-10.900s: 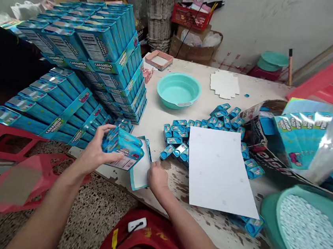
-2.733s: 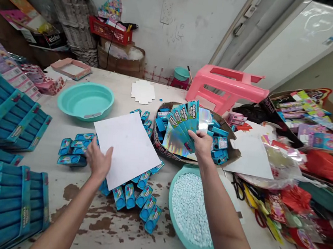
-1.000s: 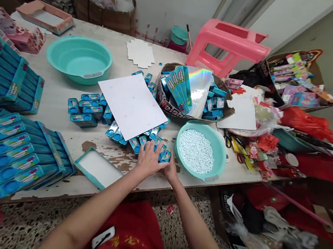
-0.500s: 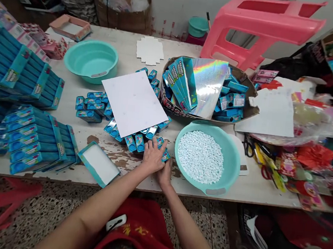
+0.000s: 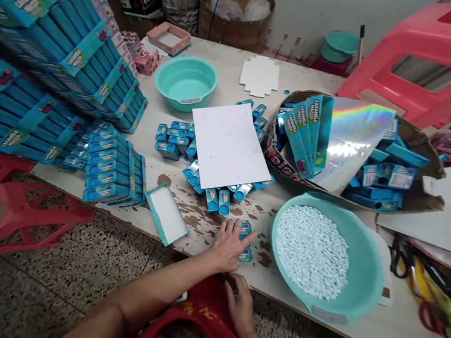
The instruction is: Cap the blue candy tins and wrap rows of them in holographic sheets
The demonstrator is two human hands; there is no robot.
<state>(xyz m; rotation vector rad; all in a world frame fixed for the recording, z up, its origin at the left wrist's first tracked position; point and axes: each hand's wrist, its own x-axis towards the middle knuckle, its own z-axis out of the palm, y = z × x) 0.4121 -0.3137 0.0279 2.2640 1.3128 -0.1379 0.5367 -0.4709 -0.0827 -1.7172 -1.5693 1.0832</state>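
Left hand [image 5: 228, 245]: fingers spread apart, over and touching small blue boxes [image 5: 245, 255] at table edge. Right hand [image 5: 240, 302]: below edge, fingers slightly parted, loosely curled.

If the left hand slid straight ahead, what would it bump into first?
Past the boxes at its fingers, the left hand would probably meet blue boxes by the white sheet; depth is unclear.
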